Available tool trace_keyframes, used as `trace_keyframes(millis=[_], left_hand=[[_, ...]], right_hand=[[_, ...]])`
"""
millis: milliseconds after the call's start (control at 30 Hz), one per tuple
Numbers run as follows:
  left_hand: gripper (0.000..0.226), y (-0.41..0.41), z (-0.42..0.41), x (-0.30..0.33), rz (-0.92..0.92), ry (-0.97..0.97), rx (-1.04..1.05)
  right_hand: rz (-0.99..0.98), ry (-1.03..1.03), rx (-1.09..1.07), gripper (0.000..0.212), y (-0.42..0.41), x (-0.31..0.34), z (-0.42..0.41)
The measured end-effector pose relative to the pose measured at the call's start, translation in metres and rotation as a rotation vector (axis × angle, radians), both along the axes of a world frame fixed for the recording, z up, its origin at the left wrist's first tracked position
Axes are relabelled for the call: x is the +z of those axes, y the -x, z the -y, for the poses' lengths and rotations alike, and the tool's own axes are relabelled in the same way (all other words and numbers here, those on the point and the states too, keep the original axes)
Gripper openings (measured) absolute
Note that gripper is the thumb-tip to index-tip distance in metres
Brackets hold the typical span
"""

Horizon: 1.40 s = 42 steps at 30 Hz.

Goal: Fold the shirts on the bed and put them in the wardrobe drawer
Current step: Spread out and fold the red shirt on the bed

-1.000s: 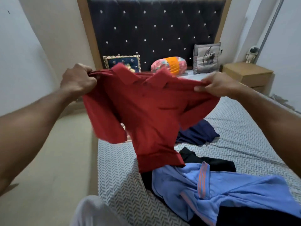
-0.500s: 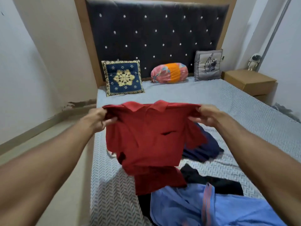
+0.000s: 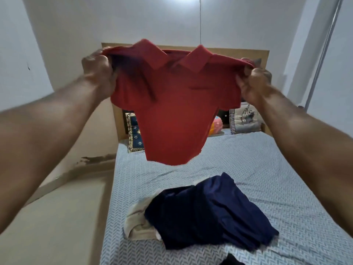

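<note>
A red polo shirt (image 3: 172, 111) hangs spread in the air above the bed (image 3: 248, 169), collar up. My left hand (image 3: 98, 71) grips its left shoulder. My right hand (image 3: 252, 83) grips its right shoulder. The shirt's hem is free and clear of the sheet. Below it a crumpled navy shirt (image 3: 206, 211) lies on the bed, partly over a cream garment (image 3: 137, 224). A bit of black cloth (image 3: 231, 261) shows at the bottom edge.
Behind the red shirt are a blue patterned cushion (image 3: 134, 132), a pink-orange bolster (image 3: 215, 125) and a grey cushion (image 3: 244, 119) against the wooden headboard (image 3: 236, 52). Beige floor (image 3: 57, 217) runs along the bed's left side. No wardrobe shows.
Both hands have flung the red shirt up from low over the bed to head height. The view has tilted up, so the blue shirt has left the frame.
</note>
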<state>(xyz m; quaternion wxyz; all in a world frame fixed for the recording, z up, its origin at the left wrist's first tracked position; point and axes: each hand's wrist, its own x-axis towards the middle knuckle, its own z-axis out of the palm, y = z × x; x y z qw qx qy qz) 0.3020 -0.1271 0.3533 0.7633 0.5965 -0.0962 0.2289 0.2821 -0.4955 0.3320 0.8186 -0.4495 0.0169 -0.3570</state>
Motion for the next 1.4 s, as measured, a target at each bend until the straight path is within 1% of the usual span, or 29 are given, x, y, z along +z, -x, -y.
trace_keyframes(millis=[33,100,167,233,300,400,467,533,567,600,700,767,833,867,933,1033,1100,1133,1200,1267,1300,1367,1400], left_hand=[[0.044,0.002,-0.001,-0.003,-0.029,0.060,0.004],[0.052,0.000,-0.010,-0.021,-0.031,-0.169,0.140],[0.048,0.009,-0.026,-0.053,-0.098,-0.524,0.248],[0.038,0.029,-0.034,-0.091,-0.116,-0.901,0.331],[0.032,0.049,-0.040,-0.138,-0.113,-1.168,0.271],[0.036,0.073,-0.052,-0.217,-0.065,-1.473,0.172],[0.038,0.093,-0.058,-0.273,-0.093,-1.592,0.107],[0.037,0.118,-0.063,-0.327,-0.124,-1.672,0.027],[0.034,0.131,-0.066,-0.353,-0.104,-1.702,-0.017],[0.030,0.147,-0.068,-0.375,-0.068,-1.724,-0.058],[0.019,0.183,-0.079,-0.444,0.042,-1.747,-0.195],[0.015,0.207,-0.084,-0.476,0.055,-1.762,-0.320],[0.006,0.234,-0.081,-0.493,0.061,-1.800,-0.448],[0.004,0.245,-0.079,-0.498,0.006,-1.823,-0.512],[0.014,0.266,-0.073,-0.510,-0.144,-1.873,-0.583],[0.024,0.282,-0.066,-0.524,-0.230,-1.995,-0.580],[0.031,0.292,-0.058,-0.531,-0.269,-2.003,-0.584],[0.036,0.295,-0.052,-0.535,-0.296,-1.961,-0.586],[0.042,0.304,-0.041,-0.543,-0.378,-1.817,-0.586],[0.045,0.310,-0.028,-0.546,-0.502,-1.572,-0.545],[0.041,0.312,-0.022,-0.545,-0.552,-1.429,-0.507],[0.024,0.313,-0.011,-0.540,-0.608,-1.192,-0.445],[0.027,0.311,-0.008,-0.538,-0.607,-1.121,-0.438]], right_hand=[[-0.015,0.024,-0.009,0.043,0.003,-0.006,-0.001],[-0.072,0.104,-0.041,0.043,0.017,-0.025,-0.002],[-0.168,0.260,-0.107,0.040,0.037,-0.055,-0.001],[-0.336,0.514,-0.166,0.037,0.054,-0.096,0.012],[-0.507,0.751,-0.178,0.035,0.071,-0.152,0.030],[-0.729,0.968,-0.112,0.030,0.108,-0.237,0.048],[-0.835,1.069,-0.031,0.032,0.140,-0.293,0.055],[-0.895,1.114,0.052,0.033,0.176,-0.339,0.056],[-0.924,1.125,0.083,0.033,0.192,-0.361,0.058],[-0.947,1.141,0.118,0.034,0.210,-0.379,0.058],[-1.021,1.243,0.198,0.045,0.258,-0.433,0.058],[-1.080,1.313,0.249,0.047,0.289,-0.459,0.057],[-1.145,1.409,0.314,0.045,0.319,-0.480,0.053],[-1.158,1.471,0.310,0.044,0.328,-0.488,0.051],[-1.128,1.546,0.265,0.051,0.341,-0.507,0.047],[-0.984,1.711,0.152,0.053,0.343,-0.527,0.037],[-0.888,1.799,0.157,0.063,0.341,-0.531,0.026],[-0.840,1.840,0.156,0.062,0.341,-0.528,0.018],[-0.719,1.913,0.146,0.046,0.345,-0.525,0.002],[-0.691,1.935,0.180,0.037,0.350,-0.528,-0.008],[-0.697,1.911,0.198,0.033,0.351,-0.528,-0.011],[-0.709,1.768,0.194,0.020,0.352,-0.528,-0.013],[-0.719,1.675,0.192,0.015,0.353,-0.523,-0.013]])
